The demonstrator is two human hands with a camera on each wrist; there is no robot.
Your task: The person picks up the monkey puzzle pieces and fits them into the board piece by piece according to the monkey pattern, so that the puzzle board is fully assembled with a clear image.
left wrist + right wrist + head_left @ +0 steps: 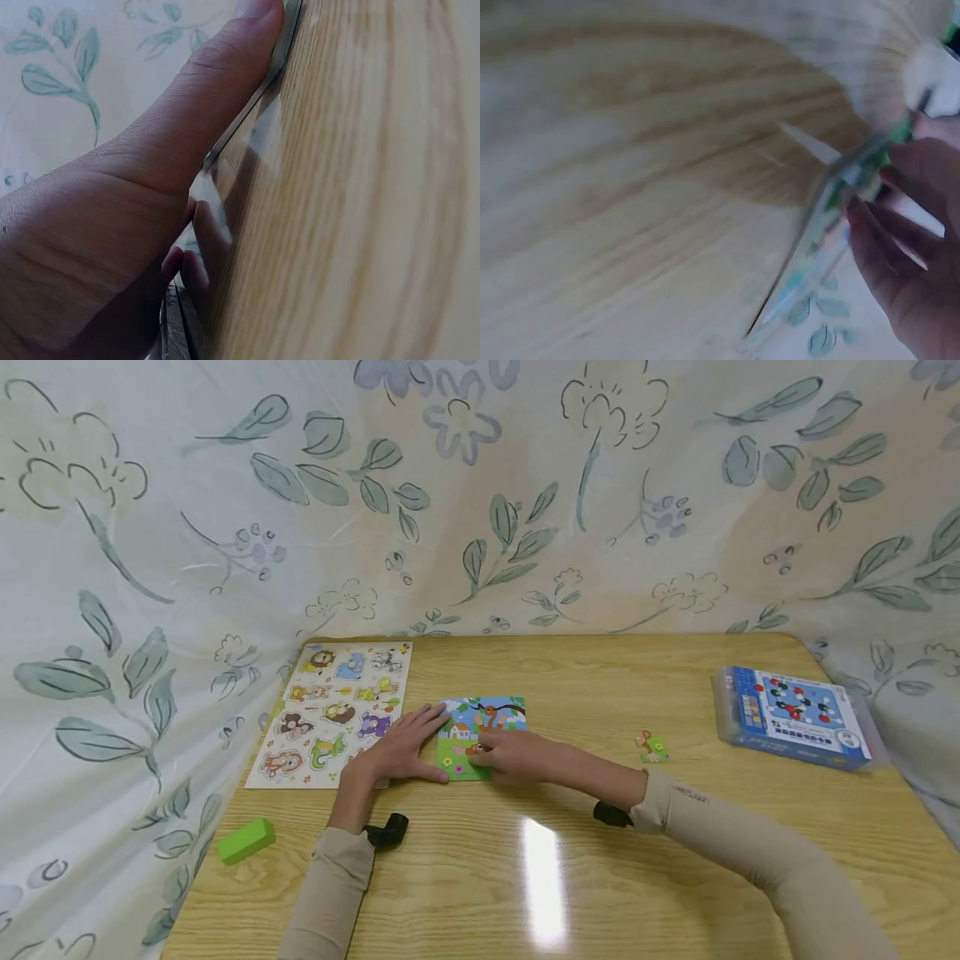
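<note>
A small picture puzzle (491,714) with a monkey, a house and green grass lies flat on the wooden table (570,668). My left hand (405,747) lies flat beside it with straight fingers, and its thumb (217,90) lies along the puzzle's left edge (283,41). My right hand (513,758) rests on the lower right part of the puzzle, its fingertips pressing on the picture near the grass. In the blurred right wrist view the fingers (900,247) touch the puzzle's edge (821,217). A loose puzzle piece (651,747) lies on the table to the right.
An animal peg board (330,714) lies left of my left hand. A green block (246,841) sits near the front left corner. A blue boxed game (795,717) stands at the right edge. A flowered cloth (480,493) hangs behind and beside the table.
</note>
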